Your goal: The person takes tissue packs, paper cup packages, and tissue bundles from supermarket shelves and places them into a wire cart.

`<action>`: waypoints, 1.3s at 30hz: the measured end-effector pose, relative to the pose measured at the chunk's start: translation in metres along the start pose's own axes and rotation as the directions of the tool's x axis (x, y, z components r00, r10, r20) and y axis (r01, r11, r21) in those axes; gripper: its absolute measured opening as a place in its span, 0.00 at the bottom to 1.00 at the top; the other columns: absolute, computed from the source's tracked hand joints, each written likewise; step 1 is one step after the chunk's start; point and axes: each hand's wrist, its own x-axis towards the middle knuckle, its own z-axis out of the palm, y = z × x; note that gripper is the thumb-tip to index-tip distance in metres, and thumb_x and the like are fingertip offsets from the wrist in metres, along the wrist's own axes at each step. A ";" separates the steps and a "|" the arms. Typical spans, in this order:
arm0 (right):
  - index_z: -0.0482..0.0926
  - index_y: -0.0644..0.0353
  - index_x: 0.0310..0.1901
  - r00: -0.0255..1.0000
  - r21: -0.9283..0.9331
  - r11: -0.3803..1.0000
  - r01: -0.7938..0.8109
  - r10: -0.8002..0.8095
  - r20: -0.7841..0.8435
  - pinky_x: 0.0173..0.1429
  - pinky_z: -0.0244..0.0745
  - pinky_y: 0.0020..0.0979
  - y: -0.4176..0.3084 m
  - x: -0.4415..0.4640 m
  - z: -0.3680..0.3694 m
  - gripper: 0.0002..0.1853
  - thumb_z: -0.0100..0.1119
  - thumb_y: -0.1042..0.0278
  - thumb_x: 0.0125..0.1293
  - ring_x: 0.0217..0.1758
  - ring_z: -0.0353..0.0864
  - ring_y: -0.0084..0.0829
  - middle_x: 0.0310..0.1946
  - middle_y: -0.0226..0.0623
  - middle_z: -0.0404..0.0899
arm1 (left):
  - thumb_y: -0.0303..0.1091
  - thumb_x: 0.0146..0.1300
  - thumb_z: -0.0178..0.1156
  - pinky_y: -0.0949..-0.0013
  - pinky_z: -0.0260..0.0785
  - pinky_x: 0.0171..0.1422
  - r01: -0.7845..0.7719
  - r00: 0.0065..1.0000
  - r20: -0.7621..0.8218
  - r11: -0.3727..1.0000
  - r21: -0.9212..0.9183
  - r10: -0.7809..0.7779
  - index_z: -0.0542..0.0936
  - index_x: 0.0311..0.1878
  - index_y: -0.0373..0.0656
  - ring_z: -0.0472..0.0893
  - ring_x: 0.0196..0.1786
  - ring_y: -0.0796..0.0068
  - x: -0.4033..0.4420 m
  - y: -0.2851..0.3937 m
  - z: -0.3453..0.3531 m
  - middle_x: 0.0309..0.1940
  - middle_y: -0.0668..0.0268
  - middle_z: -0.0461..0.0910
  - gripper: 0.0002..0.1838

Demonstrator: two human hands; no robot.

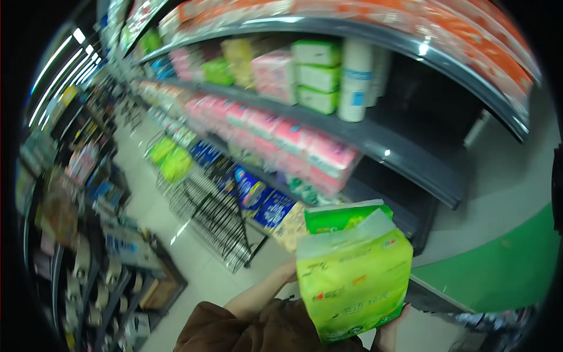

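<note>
Left hand [288, 272] and right hand [400, 320] — apart, partly hidden, clamped on opposite sides — hold up a yellow-green package [355, 281] before the shelf [404, 154], near a wire cart [206, 212] bearing bright green packs [175, 164]

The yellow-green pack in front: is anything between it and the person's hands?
Nothing visible separates the right hand from the yellow-green pack at its lower right edge. The left hand is partly hidden behind the pack's left edge, so I can't tell there.
</note>
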 end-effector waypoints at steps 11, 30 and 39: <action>0.57 0.52 0.71 0.796 -0.235 0.896 -0.377 0.443 0.413 0.73 0.64 0.41 0.098 -0.020 0.193 0.44 0.71 0.60 0.56 0.70 0.67 0.36 0.66 0.37 0.66 | 0.63 0.65 0.63 0.54 0.73 0.69 -0.555 0.791 -0.411 0.814 -0.169 0.454 0.63 0.76 0.47 0.75 0.68 0.59 -0.269 -0.016 -0.076 0.70 0.59 0.71 0.44; 0.69 0.60 0.66 0.827 -0.192 0.890 -0.413 0.455 0.329 0.63 0.75 0.39 0.227 0.013 0.389 0.27 0.60 0.63 0.67 0.62 0.77 0.36 0.60 0.39 0.76 | 0.78 0.62 0.51 0.47 0.63 0.76 -0.932 0.130 -0.761 0.340 0.126 0.636 0.62 0.78 0.55 0.67 0.75 0.57 -0.516 -0.104 -0.100 0.76 0.65 0.65 0.49; 0.50 0.65 0.76 0.955 -0.566 0.801 0.195 -0.024 0.296 0.73 0.64 0.39 0.418 0.249 0.557 0.47 0.70 0.61 0.65 0.71 0.68 0.42 0.70 0.49 0.64 | 0.77 0.67 0.45 0.48 0.66 0.73 -0.926 0.033 -0.861 0.340 0.165 0.508 0.63 0.77 0.51 0.69 0.72 0.57 -0.504 -0.008 -0.110 0.73 0.63 0.67 0.46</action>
